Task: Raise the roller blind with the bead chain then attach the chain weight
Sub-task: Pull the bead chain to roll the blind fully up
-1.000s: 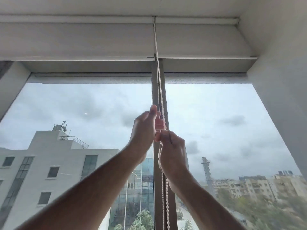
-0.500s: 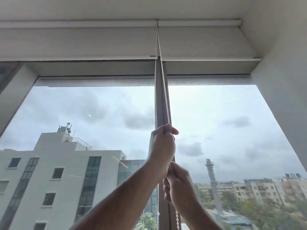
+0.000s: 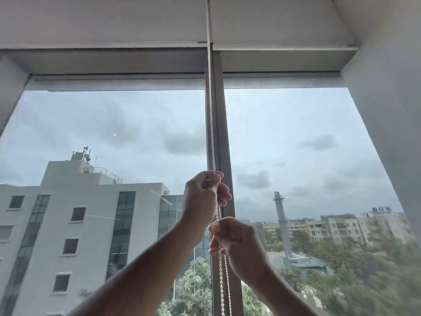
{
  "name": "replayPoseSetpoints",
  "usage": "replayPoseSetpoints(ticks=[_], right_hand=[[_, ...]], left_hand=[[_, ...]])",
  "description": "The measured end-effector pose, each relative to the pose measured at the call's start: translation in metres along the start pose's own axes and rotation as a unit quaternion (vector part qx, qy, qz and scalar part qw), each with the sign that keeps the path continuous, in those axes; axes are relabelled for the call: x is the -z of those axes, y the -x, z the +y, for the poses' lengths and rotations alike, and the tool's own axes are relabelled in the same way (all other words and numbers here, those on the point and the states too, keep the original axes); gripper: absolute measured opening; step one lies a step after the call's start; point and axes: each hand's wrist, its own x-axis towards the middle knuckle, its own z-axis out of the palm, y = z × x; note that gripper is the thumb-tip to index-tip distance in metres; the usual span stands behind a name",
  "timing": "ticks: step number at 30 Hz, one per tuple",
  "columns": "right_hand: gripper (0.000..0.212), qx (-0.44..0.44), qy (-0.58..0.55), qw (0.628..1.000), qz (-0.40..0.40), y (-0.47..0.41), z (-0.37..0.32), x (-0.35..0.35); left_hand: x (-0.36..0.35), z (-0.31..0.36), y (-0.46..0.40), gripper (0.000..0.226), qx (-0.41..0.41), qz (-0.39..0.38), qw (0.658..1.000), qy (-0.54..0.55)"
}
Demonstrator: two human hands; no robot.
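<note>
A white bead chain [image 3: 211, 124] hangs down in front of the grey window post [image 3: 222, 133]. My left hand [image 3: 202, 197] is closed around the chain at mid height. My right hand [image 3: 237, 242] grips the same chain just below, and two strands of beads drop from it toward the bottom edge. The grey roller blind [image 3: 102, 21] is rolled far up, its bottom bar [image 3: 95, 44] close to the ceiling. No chain weight is visible.
A second grey blind [image 3: 280, 21] hangs rolled up on the right of the post. A white wall [image 3: 387, 110] closes the right side and a slanted reveal [image 3: 9, 94] the left. Buildings and trees lie beyond the glass.
My right hand has slid down the chain from beside the left hand to below it. The view has tilted down, so the blind top sits higher in frame.
</note>
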Motion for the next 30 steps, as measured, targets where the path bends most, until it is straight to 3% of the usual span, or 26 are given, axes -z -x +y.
replayPoseSetpoints(ticks=[18, 30], right_hand=[[0.028, -0.052, -0.024, 0.998, -0.007, 0.051, 0.034, -0.006], [0.029, -0.141, -0.004, 0.990, -0.021, 0.130, 0.105, -0.023]], left_hand=[[0.011, -0.071, 0.059, 0.011, 0.072, -0.021, 0.997, -0.027], [0.028, -0.140, 0.141, 0.006, 0.135, -0.041, 0.989, -0.037]])
